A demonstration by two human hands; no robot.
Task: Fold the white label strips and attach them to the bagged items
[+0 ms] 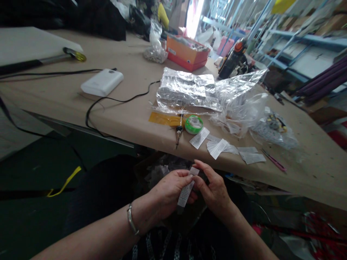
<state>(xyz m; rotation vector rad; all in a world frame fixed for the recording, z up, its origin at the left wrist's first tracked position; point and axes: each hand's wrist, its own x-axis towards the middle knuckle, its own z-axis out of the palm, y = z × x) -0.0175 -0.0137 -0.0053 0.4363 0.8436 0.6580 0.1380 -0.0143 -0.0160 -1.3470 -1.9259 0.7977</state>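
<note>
A: Where's the piece being worked on?

B: It's the narrow, whitish strip with rows of small dark print (186, 193), held off the table, above the lap and just in front of the brown-covered tabletop (130, 119). It slants, upper end away from the person.

A: And the grip?

B: The left hand (173, 186) pinches it near the upper end, thumb laid on top. The right hand (217, 187) is right beside that end, thumb close to the left thumb and forefinger reaching past the tip. I can't tell whether those right fingers press on the strip or only hover at it.

A: So which step is this?

B: I'd judge it's close finger work at the strip's upper end, perhaps parting or lining up a layer; the fingers hide the detail.

A: What does the next move call for?

B: In my view, a steady left pinch, so the right fingertips can work that end without creasing it.

A: Anything near to watch?

B: More pale printed strips (217, 146) lie fanned near the table edge, between a round, green-rimmed roll with a pale middle (193, 124) and slim, pink-handled tweezers (274, 160). A brushing sleeve or wrist could scatter them, I'd think.
</note>
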